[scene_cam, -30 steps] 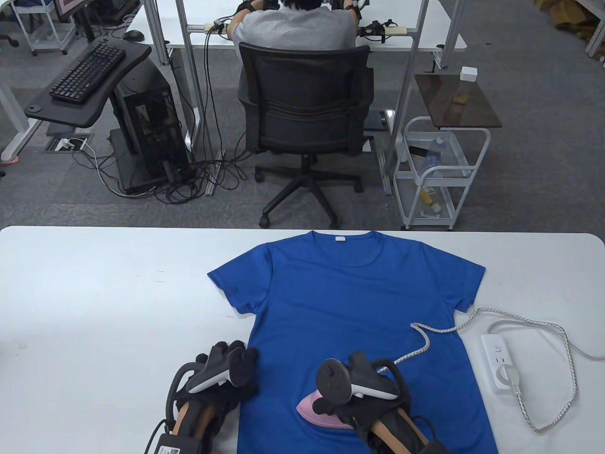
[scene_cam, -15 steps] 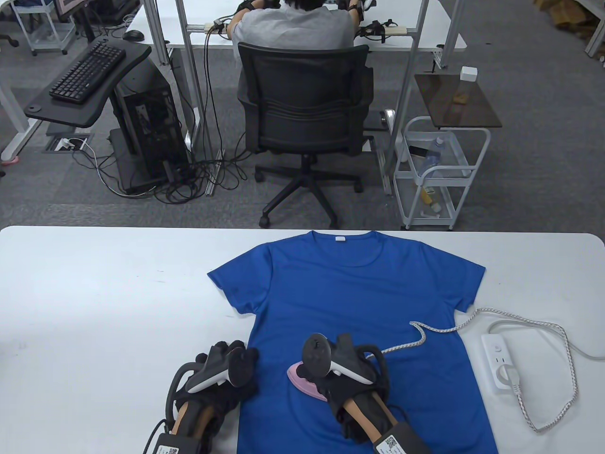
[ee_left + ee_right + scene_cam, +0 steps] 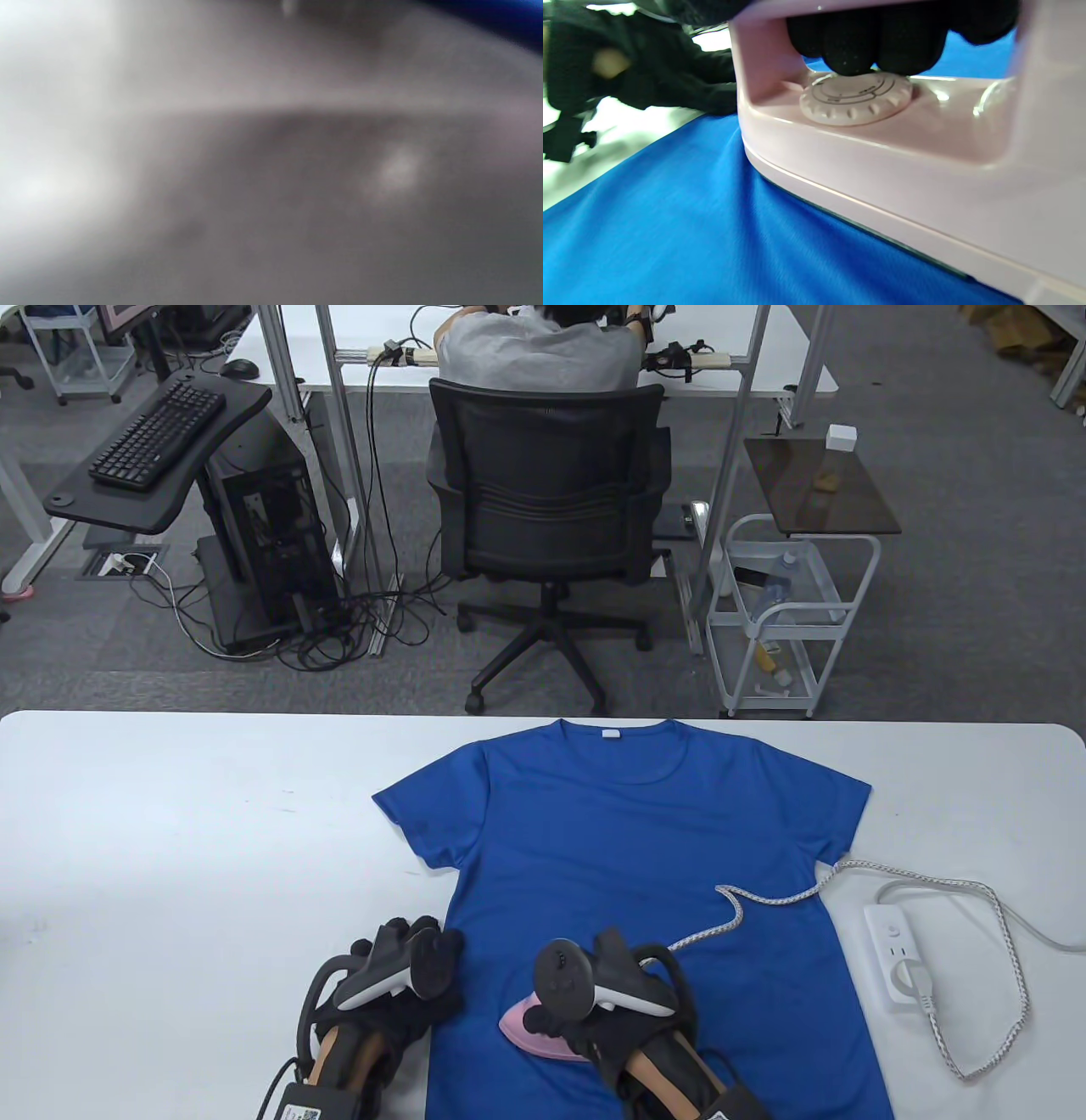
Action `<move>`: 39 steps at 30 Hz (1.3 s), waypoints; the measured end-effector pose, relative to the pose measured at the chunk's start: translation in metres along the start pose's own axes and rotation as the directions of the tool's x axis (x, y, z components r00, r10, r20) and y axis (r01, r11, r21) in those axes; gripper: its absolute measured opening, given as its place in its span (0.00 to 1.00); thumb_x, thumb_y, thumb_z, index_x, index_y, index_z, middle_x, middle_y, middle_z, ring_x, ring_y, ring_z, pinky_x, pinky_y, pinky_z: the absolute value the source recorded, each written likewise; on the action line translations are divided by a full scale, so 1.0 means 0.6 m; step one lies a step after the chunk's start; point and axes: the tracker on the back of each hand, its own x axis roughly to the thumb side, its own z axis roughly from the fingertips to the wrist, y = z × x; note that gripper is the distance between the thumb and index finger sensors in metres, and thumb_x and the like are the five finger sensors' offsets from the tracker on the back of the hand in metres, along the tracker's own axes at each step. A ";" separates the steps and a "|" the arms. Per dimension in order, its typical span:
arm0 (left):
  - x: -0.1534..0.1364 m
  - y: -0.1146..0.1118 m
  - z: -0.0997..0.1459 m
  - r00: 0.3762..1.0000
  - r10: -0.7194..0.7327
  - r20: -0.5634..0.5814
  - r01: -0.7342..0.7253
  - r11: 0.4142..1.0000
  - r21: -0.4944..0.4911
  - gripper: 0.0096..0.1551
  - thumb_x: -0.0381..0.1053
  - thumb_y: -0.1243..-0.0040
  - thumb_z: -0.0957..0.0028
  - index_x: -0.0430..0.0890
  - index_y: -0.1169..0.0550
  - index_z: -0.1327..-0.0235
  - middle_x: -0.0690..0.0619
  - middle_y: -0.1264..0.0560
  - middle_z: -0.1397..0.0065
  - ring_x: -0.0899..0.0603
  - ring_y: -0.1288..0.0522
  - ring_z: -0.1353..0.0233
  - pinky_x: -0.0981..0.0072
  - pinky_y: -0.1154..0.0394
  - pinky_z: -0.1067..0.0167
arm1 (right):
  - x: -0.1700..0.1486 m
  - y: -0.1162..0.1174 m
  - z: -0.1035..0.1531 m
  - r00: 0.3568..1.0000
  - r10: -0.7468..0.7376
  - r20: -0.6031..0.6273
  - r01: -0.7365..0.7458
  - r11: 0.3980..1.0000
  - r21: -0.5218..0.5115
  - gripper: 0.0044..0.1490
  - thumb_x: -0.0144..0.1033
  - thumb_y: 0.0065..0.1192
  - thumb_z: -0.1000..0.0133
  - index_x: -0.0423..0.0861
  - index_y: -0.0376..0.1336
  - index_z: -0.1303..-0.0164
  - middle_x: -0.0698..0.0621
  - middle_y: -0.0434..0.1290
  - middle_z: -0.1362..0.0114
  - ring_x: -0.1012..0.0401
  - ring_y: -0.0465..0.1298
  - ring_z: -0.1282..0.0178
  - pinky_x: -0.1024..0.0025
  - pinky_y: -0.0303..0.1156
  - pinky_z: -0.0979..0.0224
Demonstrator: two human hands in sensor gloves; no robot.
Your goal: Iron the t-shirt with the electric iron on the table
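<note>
A blue t-shirt (image 3: pixel 645 848) lies flat on the white table (image 3: pixel 170 831), collar at the far side. My right hand (image 3: pixel 594 1027) grips the handle of a pink electric iron (image 3: pixel 530 1027), whose soleplate rests on the shirt's lower left part. In the right wrist view the iron (image 3: pixel 882 152) sits on the blue cloth (image 3: pixel 670 237), my fingers (image 3: pixel 865 46) wrapped round the handle above its dial. My left hand (image 3: pixel 407 976) rests on the shirt's left hem edge. The left wrist view is blurred, with a sliver of the blue shirt (image 3: pixel 500 17) at the top right.
The iron's braided cord (image 3: pixel 764 899) runs across the shirt to a white power strip (image 3: pixel 899 954) on the table at the right. A black office chair (image 3: pixel 547 517) and a white cart (image 3: pixel 789 611) stand beyond the table's far edge.
My right hand has slid the iron to the left across the lower shirt, towards my left hand, pulling the cord along. My left hand has not moved.
</note>
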 end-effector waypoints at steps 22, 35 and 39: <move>-0.004 -0.001 0.000 1.000 0.011 0.008 -0.011 1.000 -0.002 0.45 0.68 0.62 0.50 0.64 0.60 0.21 0.55 0.65 0.15 0.38 0.64 0.15 0.33 0.59 0.24 | 0.022 -0.005 -0.039 0.994 -0.001 -0.105 -0.006 0.998 -0.068 0.44 0.54 0.50 0.48 0.42 0.64 0.26 0.40 0.75 0.35 0.42 0.77 0.42 0.43 0.71 0.37; -0.011 -0.003 0.000 0.999 0.046 0.027 -0.045 0.999 -0.019 0.42 0.66 0.65 0.49 0.66 0.61 0.22 0.59 0.66 0.16 0.40 0.67 0.16 0.34 0.62 0.25 | 0.031 -0.007 -0.068 0.989 0.000 -0.147 -0.019 0.992 -0.127 0.44 0.53 0.50 0.48 0.40 0.64 0.26 0.40 0.75 0.36 0.42 0.77 0.42 0.43 0.71 0.37; -0.011 -0.002 0.001 0.999 0.030 0.021 -0.030 0.999 -0.019 0.42 0.66 0.65 0.49 0.66 0.61 0.22 0.59 0.66 0.16 0.40 0.67 0.15 0.35 0.61 0.25 | 0.044 -0.005 -0.059 0.998 0.012 -0.062 -0.016 0.997 -0.070 0.43 0.53 0.50 0.48 0.41 0.64 0.26 0.40 0.75 0.35 0.41 0.77 0.41 0.42 0.71 0.36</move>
